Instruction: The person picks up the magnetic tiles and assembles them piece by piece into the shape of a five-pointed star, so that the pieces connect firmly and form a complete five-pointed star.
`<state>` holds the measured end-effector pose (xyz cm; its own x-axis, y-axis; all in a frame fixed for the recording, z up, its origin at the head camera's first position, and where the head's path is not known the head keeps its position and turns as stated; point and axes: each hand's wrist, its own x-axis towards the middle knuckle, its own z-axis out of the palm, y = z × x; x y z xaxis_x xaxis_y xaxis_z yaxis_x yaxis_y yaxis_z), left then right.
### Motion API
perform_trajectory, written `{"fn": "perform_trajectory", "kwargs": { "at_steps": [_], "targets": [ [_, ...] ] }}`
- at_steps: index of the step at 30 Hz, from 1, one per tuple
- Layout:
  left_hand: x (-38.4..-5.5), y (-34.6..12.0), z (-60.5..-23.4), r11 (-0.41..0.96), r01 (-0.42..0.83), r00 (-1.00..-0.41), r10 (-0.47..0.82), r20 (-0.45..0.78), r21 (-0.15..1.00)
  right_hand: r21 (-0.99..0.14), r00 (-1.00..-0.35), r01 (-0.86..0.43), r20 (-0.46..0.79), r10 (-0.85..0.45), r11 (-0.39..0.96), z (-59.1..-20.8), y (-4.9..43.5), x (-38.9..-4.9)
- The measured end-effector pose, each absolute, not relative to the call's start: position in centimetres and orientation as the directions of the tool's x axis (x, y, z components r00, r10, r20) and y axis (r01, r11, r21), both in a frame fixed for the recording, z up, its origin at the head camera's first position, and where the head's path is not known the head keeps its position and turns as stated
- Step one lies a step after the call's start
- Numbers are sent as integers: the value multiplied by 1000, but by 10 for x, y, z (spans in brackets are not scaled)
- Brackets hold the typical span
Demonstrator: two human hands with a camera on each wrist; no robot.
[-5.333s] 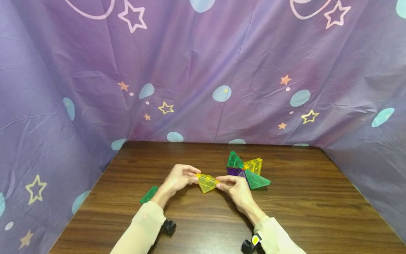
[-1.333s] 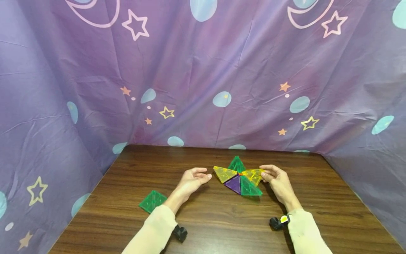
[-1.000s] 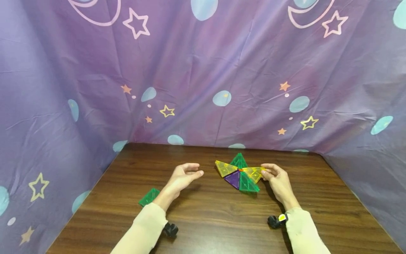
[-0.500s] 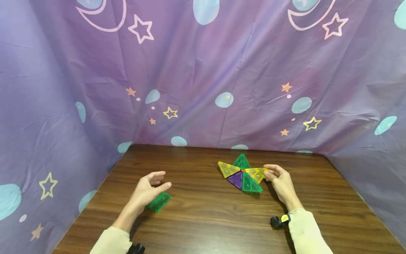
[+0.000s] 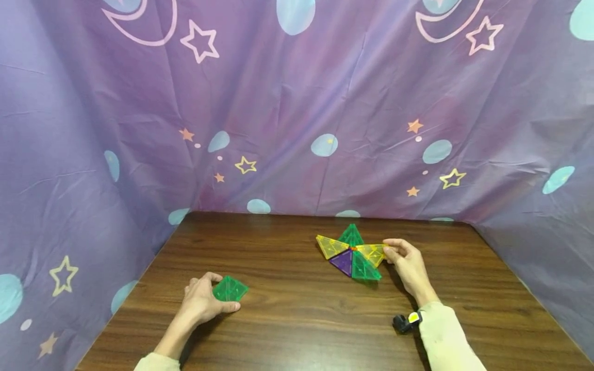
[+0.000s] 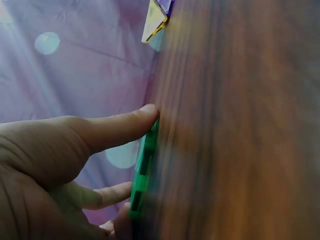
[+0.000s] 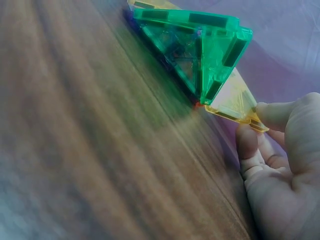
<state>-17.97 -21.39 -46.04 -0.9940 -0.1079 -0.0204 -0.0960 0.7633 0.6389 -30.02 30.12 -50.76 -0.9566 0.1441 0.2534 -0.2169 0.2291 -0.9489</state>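
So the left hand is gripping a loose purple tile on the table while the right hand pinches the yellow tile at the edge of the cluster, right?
Not quite: the loose tile under the left hand is green, not purple, as the head view shows. The right hand does pinch the yellow tile of the cluster.

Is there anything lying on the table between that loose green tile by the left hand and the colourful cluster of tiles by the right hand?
Nothing visible does. The left hand grips the green tile, and only bare wooden table lies between it and the tile cluster, which the right hand pinches at a yellow corner.
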Motion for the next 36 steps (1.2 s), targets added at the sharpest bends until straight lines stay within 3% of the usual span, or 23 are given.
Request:
{"fn": "perform_trajectory", "kwargs": {
  "at_steps": [12, 19, 24, 32, 36],
  "targets": [
    [-210, -180, -465, 701, -36, -998, -60, 9, 712, -949, -956, -208, 249, 156, 239, -510, 297, -301],
    [-232, -153, -471, 594, 47, -998, 57, 16, 803, -948, -960, -195, 237, 150, 249, -514, 295, -299],
    [-245, -139, -475, 577, 41, -993, 111, -28, 816, -949, -957, -166, 220, 188, 266, -515, 287, -291],
    [-263, -133, -469, 569, 18, -989, 129, -67, 822, -916, -923, -128, 250, 292, 379, -507, 285, -288],
    [-268, -130, -467, 556, 48, -982, 176, -61, 830, -880, -871, -167, 343, 352, 445, -499, 288, -288]
  ]
}}
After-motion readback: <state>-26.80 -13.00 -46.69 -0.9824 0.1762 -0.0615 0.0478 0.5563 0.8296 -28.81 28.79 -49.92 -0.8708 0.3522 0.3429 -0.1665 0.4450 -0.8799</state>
